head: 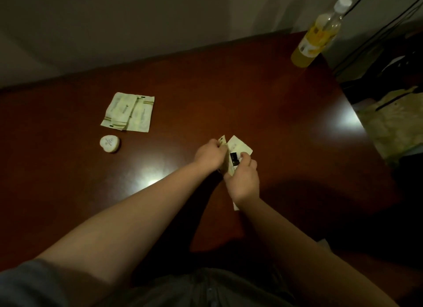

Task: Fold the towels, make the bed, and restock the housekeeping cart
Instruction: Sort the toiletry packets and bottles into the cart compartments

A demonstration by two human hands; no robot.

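Surface: dark red-brown polished wooden table [229, 89], set against a pale wall; lighting dim.
Left hand [209, 154]: fingers curled round the edge of a cream paper sachet [222, 140], which stands up from the grip; closed on it.
Right hand [243, 181]: thumb and fingers pinch a white paper sachet with a black mark [239, 146], just beside the left hand's sachet. What the black mark is cannot be told.
Reason for hold: the two hands meet above the table, the sachets edge to edge; judged to be squaring guest supplies into one stack for carrying.
Laid-out stock: two flat cream wrappers with green stripes [128, 112], overlapped, well apart from the hands on the left; a small round white wrapped soap [110, 143] near them. Judged as set aside and awaiting collection.
Other item: clear plastic bottle of yellow liquid with white cap [317, 37], upright at the far right corner.
Task stage: restocking, judged; cart, towels and bed not in view.
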